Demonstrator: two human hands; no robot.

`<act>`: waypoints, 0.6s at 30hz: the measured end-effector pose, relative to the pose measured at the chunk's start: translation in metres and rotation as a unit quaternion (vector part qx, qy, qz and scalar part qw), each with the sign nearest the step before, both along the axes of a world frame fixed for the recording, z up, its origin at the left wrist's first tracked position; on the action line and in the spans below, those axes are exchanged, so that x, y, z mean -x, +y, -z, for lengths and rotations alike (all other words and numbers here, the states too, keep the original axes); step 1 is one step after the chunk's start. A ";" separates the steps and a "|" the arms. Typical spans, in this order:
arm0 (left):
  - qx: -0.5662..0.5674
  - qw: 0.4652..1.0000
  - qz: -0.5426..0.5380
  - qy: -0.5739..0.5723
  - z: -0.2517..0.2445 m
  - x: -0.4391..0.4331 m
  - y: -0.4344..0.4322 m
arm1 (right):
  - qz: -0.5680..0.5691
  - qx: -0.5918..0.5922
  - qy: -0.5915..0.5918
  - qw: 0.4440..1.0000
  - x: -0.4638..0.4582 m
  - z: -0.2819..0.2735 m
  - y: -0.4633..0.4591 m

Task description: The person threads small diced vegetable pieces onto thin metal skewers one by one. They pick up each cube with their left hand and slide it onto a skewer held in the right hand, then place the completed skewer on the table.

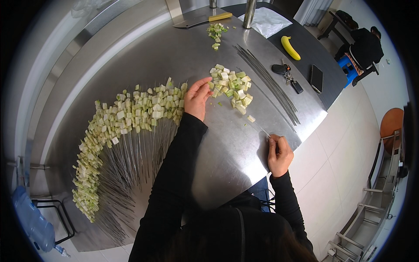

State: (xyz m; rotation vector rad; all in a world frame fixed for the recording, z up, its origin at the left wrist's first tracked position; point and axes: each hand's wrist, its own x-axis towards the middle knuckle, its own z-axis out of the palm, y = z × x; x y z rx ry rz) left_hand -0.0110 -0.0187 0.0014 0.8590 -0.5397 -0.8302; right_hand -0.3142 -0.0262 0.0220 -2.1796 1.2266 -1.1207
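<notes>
My right hand pinches the end of a thin metal skewer near the table's right edge. A pale green vegetable piece lies at or on the skewer's far part; I cannot tell if it is threaded. My left hand holds a small vegetable piece between thumb and fingertips, at the left side of a loose pile of cut vegetable pieces. Left of this hand, many loaded skewers lie fanned in a wide arc, their bare metal ends towards me. Bare metal skewers lie in a bundle to the right of the pile.
On the steel table lie a cleaver, small vegetable scraps and keys. A banana, a phone and a plastic bag rest on the dark table beyond. A person sits at the back right; a ladder is at right.
</notes>
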 end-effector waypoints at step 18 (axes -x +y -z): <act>-0.074 0.978 0.052 -0.186 -0.007 0.020 0.000 | 0.013 -0.013 0.010 1.000 0.000 0.000 0.000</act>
